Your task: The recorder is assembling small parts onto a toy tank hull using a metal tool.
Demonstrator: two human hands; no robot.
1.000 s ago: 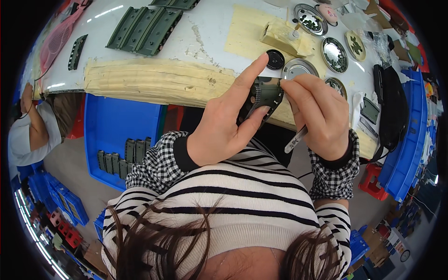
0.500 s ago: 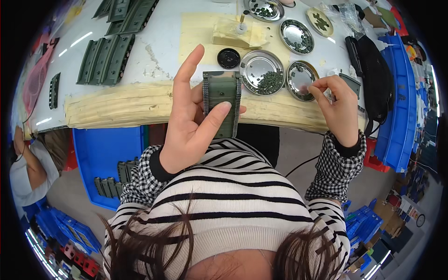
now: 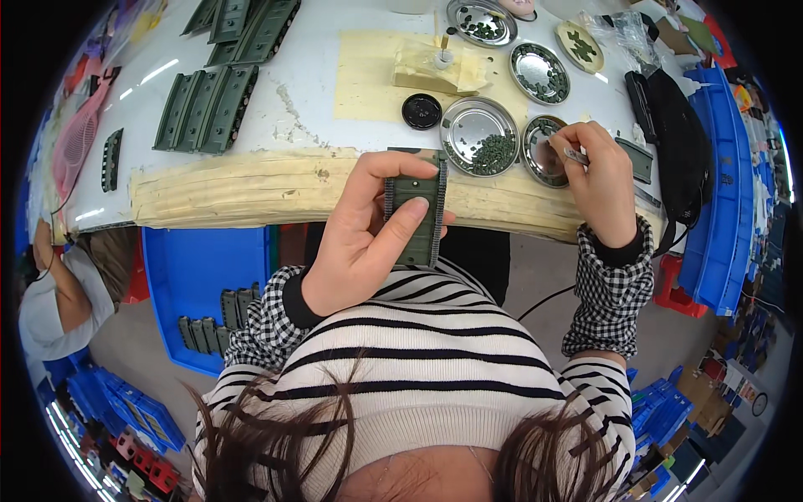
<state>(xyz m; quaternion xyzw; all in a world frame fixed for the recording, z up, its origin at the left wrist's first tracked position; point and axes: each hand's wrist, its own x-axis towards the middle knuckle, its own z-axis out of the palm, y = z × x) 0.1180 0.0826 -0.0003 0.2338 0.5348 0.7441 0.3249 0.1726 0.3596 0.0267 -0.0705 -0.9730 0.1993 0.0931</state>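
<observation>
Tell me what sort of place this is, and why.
Probably a small-parts assembly workshop: metal dishes of tiny green pieces stand on the workbench, larger green parts lie side by side there, and a blue bin by its edge holds similar parts.

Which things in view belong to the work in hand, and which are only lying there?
Work in hand: green tracked piece (left hand); metal tool (right hand); nearest round metal dish.
Seemingly lying about: pink mesh item; black bag; clear plastic.
</observation>
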